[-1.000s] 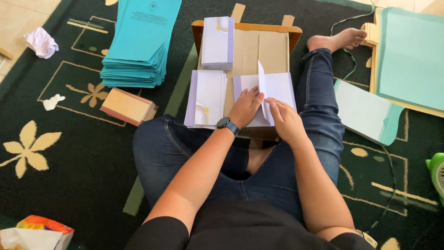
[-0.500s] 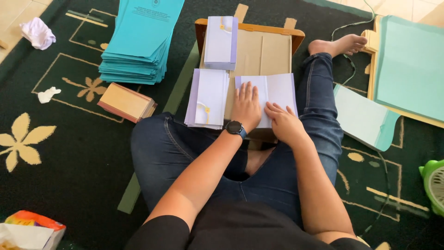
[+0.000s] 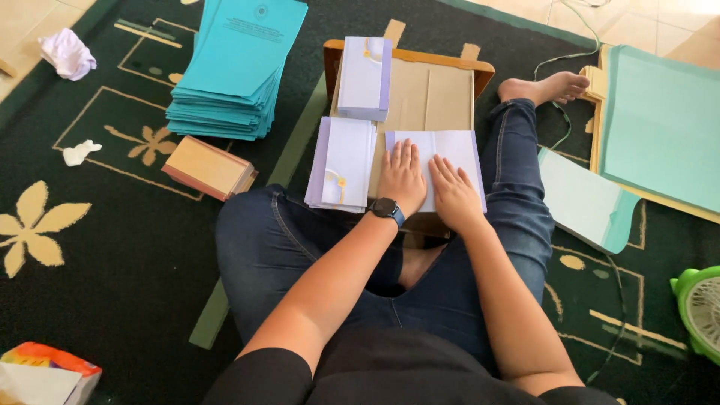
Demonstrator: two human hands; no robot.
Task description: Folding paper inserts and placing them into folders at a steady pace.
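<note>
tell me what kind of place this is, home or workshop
Most likely a home floor: the person sits barefoot on a dark patterned carpet over pale tiles, both hands flat on a folded white card, beside stacked teal booklets.

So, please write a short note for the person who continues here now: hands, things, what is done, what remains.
Left hand and right hand: both flat, palms down, on the folded white card on the cardboard box.
Done, it seems: lilac card pile beside it and another at the box's far end.
Left, probably: teal sheet stack on the carpet.
</note>
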